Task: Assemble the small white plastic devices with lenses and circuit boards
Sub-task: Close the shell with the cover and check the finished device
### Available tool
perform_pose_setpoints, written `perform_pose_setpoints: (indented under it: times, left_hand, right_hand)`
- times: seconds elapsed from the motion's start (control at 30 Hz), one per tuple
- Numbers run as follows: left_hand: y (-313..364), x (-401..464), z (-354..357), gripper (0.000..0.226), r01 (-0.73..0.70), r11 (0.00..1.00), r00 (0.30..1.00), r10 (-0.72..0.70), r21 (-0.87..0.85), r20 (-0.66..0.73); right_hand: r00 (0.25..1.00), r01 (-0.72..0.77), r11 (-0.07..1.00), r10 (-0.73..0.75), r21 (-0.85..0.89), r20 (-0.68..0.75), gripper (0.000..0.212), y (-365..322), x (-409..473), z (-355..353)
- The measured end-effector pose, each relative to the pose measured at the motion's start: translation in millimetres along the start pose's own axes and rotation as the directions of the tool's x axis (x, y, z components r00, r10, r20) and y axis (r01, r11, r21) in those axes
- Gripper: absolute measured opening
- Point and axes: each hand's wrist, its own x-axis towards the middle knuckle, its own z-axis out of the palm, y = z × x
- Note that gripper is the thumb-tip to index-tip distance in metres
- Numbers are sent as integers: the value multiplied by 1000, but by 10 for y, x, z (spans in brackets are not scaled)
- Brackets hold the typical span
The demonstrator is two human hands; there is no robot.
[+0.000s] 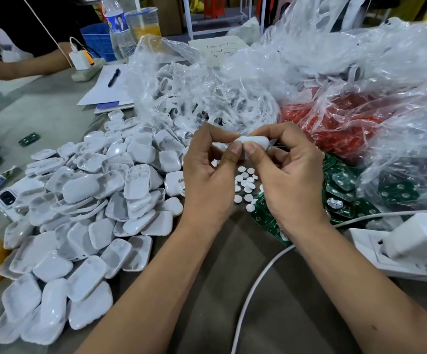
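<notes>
Grey cluttered worktable (53, 108): left hand (207, 175) and right hand (289, 175) pinch one small white rounded plastic casing (254, 142) between fingertips; apparently light, stiff, glossy and slip-prone, best gripped by its edges.

White shells (84, 200), green circuit boards (345, 198)

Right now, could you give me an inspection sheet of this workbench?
Surface: grey table, crowded.
Job's things: heap of white plastic shells; small white discs; green circuit boards; bagged white ring parts.
Clutter: bag of red parts, water bottle, pen, phone.
Hands: left hand and right hand pinch one white shell.
Cables: white cable; power strip.
Surroundings: another person's arm.
</notes>
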Motion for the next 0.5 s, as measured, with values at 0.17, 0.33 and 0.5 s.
perform_pose_setpoints:
  times: [0.17, 0.33, 0.5]
  left_hand:
    - [-7, -8, 18, 16, 1, 1000, 1000, -1, -6, -21]
    - [-31, -28, 12, 16, 30, 999, 999, -30, -36, -12]
    - [-38, -4, -16, 4, 76, 997, 997, -76, 0, -15]
  right_hand:
    - [1000, -4, 1000, 4, -13, 6, 15, -3, -1, 17]
    - [999, -36, 999, 36, -35, 10, 13, 32, 4, 18]
    - [998, -57, 998, 57, -22, -6, 16, 67, 45, -4]
